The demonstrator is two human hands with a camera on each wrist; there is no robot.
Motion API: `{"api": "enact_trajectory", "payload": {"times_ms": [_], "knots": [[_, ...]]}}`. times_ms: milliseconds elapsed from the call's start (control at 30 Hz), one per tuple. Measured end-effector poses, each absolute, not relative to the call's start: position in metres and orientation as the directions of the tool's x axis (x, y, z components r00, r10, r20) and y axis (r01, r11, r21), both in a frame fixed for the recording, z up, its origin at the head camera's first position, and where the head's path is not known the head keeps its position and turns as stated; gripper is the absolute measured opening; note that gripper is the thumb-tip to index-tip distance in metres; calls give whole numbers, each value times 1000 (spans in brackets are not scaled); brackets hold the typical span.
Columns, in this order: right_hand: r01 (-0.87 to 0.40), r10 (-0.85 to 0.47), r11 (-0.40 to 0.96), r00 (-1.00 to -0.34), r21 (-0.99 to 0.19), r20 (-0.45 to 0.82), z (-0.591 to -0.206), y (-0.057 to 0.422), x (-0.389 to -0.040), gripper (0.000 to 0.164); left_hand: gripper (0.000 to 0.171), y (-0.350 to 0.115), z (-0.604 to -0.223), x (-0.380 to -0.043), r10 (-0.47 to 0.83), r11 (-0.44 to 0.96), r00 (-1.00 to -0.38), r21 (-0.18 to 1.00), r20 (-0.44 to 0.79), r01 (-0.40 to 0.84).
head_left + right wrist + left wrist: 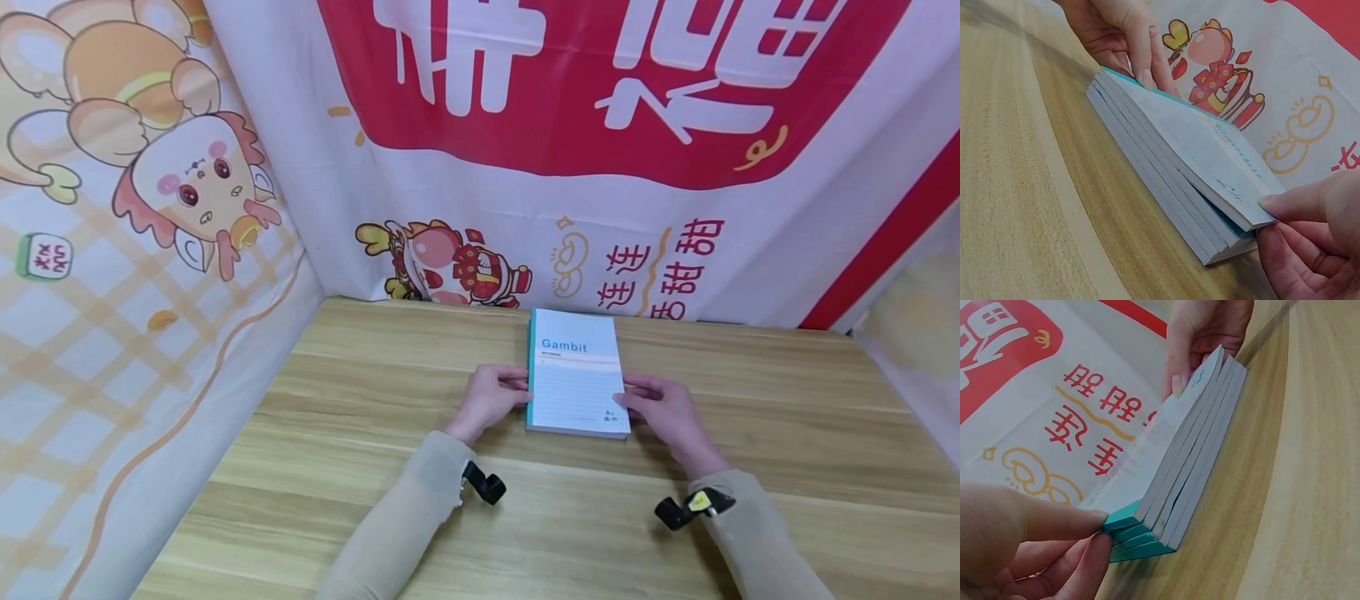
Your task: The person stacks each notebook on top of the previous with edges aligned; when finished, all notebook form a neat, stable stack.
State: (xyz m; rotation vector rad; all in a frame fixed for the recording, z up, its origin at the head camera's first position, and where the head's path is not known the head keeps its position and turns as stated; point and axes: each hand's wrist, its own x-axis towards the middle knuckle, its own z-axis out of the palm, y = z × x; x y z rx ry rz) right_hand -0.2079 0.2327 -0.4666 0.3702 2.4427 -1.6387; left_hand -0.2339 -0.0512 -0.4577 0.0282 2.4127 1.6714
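Note:
A short stack of notebooks lies on the wooden table, the top notebook [576, 379] showing a white cover with "Gambit" in blue and a teal spine. At the spine side, my left hand [491, 400] pinches the top notebook's edge between thumb and fingers. The thumb of my right hand [667, 412] lies on the cover near the opposite corner, its fingers curled under that edge. In the right wrist view this corner stands slightly raised, with a gap above the lower notebooks [1166, 194]. The left wrist view shows the layered teal spines [1138, 540].
The wooden table [360, 492] meets a white cloth backdrop [465, 187] with red print just behind the stack. Another printed cloth [150, 333] borders the left side. A small black camera [486, 485] is strapped to the left wrist, another [678, 512] to the right.

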Motion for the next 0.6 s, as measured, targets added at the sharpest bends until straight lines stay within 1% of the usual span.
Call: {"api": "enact_trajectory", "payload": {"times_ms": [233, 600], "knots": [[295, 93, 375, -955, -879, -281, -463, 231, -207, 57, 30, -51, -458, -233, 122, 382, -979, 918, -163, -105], [293, 101, 375, -956, -879, -276, -460, 230, -205, 55, 31, -48, -458, -232, 98, 400, -982, 910, -162, -110]]}}
